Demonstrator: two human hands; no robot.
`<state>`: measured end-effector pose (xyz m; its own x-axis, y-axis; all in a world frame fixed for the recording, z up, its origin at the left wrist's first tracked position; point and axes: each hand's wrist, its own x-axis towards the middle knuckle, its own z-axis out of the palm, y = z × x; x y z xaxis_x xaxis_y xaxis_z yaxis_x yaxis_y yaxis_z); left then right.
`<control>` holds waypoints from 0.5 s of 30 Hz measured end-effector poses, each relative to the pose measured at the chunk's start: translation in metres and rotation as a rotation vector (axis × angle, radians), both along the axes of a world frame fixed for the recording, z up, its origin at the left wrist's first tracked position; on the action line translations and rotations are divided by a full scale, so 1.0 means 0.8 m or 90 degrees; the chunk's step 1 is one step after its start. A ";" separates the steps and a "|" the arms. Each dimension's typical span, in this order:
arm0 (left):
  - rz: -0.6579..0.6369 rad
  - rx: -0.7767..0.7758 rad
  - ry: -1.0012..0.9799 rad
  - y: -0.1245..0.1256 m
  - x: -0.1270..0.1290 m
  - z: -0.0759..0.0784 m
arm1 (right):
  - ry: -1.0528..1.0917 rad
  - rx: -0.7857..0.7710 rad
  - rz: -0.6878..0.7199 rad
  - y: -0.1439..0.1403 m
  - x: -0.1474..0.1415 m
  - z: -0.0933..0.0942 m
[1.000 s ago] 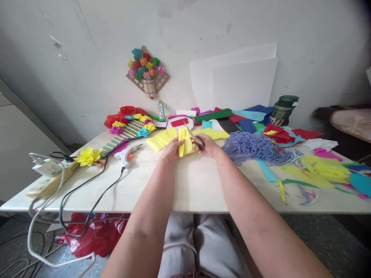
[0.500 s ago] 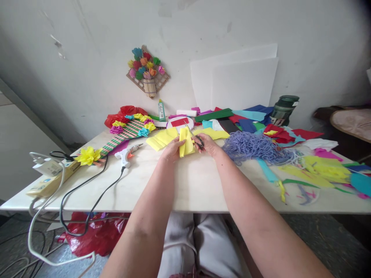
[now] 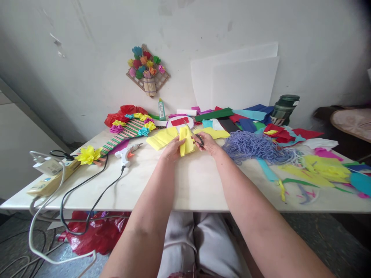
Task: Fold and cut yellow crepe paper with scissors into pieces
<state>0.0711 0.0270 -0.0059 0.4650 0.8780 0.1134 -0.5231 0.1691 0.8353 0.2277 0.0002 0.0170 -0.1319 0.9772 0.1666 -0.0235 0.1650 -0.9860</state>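
A folded piece of yellow crepe paper [image 3: 186,141] is pinched in my left hand [image 3: 173,149], just above the table. My right hand [image 3: 208,143] grips a pair of scissors [image 3: 199,139] by its dark handles. The blades point up and to the left, at the right edge of the folded paper; whether they are apart is too small to tell. Behind my hands lie a yellow paper strip [image 3: 163,138] on the left and another yellow strip [image 3: 213,133] on the right.
A white glue gun [image 3: 124,153] with a black cord lies at left, near a power strip [image 3: 53,178]. Purple yarn [image 3: 255,147] is heaped at right, beside scattered coloured paper. A decorated woven piece [image 3: 129,133] and a dark green jar [image 3: 285,110] stand farther back.
Both hands keep nearly the same place and hold. The scissors and the folded yellow paper have shifted only very slightly.
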 end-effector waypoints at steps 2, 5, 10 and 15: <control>0.003 -0.003 0.000 0.001 0.000 -0.001 | 0.002 -0.003 -0.006 0.002 -0.001 -0.001; 0.007 -0.004 0.000 0.000 0.000 0.000 | 0.008 -0.019 -0.007 0.003 0.000 -0.002; 0.014 -0.014 0.006 -0.005 0.000 0.005 | 0.006 0.015 0.010 0.001 0.006 -0.003; 0.066 -0.023 -0.016 -0.001 -0.002 0.005 | 0.026 0.060 -0.014 0.002 0.010 0.000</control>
<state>0.0691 0.0258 -0.0021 0.3681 0.9252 0.0917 -0.5606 0.1422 0.8158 0.2357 0.0014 0.0168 -0.1024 0.9595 0.2623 -0.0591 0.2574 -0.9645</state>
